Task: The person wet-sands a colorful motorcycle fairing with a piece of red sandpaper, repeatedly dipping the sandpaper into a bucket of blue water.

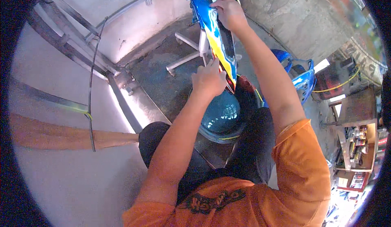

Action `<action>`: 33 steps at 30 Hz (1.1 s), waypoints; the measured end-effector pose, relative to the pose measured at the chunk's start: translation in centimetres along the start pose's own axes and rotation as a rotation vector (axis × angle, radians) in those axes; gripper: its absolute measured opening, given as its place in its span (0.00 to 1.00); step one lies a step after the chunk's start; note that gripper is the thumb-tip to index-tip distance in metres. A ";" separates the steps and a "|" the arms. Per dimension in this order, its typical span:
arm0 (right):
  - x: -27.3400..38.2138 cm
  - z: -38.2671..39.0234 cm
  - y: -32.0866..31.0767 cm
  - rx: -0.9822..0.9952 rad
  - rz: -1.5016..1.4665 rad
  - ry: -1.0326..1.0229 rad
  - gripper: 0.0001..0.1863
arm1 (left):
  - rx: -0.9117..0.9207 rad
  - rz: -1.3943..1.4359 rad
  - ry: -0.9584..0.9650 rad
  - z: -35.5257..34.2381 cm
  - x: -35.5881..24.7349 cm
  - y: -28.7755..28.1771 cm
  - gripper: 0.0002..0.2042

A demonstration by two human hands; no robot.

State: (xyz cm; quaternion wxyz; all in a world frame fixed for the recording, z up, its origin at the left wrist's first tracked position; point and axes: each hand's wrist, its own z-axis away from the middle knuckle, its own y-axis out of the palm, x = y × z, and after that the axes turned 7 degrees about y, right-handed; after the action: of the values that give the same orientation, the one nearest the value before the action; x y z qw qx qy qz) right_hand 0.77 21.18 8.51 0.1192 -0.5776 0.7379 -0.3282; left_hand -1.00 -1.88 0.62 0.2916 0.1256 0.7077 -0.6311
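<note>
A long glossy panel (210,21), striped blue, yellow, white, red and black like a motorcycle fairing, slants away from me and narrows to a point at its near end. My left hand (209,79) grips the left edge close to that tip. Farther up, my right hand (231,14) rests over the panel with thumb and fingers pinched together at its face. Whatever lies in that pinch is too small to make out. Below the tip, a dark round basin (220,139) holds bluish water between my knees.
A grey metal stand (188,60) has its legs on the concrete floor behind the panel. Blue glossy shell parts (303,80) lie to the right, with a wooden shelf (358,145) of small goods beyond. At left, a thin dark rod (93,80) crosses before a pale wall.
</note>
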 end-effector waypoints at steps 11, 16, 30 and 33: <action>1.8 2.2 -1.6 0.037 0.123 0.001 0.07 | -0.012 -0.002 0.003 0.0 -0.1 -0.2 0.28; 1.7 1.0 -1.5 -0.005 0.034 0.107 0.08 | 0.020 -0.031 -0.014 0.4 -0.8 -1.1 0.27; 3.5 11.5 -1.9 0.155 -0.009 -0.004 0.10 | -0.048 0.027 -0.025 0.3 0.8 0.0 0.29; 1.8 16.8 -2.4 0.252 0.034 -0.091 0.11 | -0.063 0.111 0.013 -0.9 1.2 1.6 0.29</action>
State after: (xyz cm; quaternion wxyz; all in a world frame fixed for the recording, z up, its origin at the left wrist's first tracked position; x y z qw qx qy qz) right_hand 11.42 13.43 -2.35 0.2297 -0.5596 0.6945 -0.3895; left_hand -1.32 -0.99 -1.32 0.3254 0.1592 0.7211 -0.5906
